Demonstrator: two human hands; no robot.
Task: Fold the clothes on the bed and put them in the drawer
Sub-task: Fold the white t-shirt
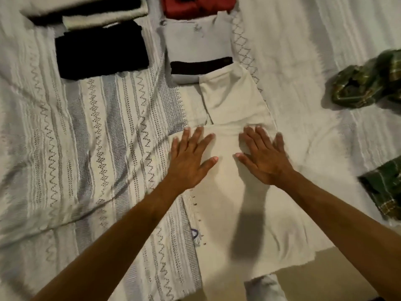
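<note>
Looking down from head height, the view cuts off several things: a red folded garment [198,6] at the top edge, a cream and black stack [86,11] at the upper left, and two bunches of green plaid cloth [368,83] running out of view on the right. Whether those two green bunches are one garment cannot be told. No drawer is visible.

Both hands lie flat, palms down, side by side on a cream garment [234,192]. The left hand [191,157] has its fingers [201,135] straight and spread apart, thumb angled inward. The right hand [263,158] mirrors it, fingers [252,134] spread and pressing the cloth, thumb pointing toward the left thumb. Neither hand grips anything.

The cream garment lies on the white patterned bedspread [76,137] in the middle of the bed, smoothed into a long narrow panel with a sleeve folded across its far end. Beyond it sit a folded grey garment [197,42] and, to the left, a folded black one [102,49].
</note>
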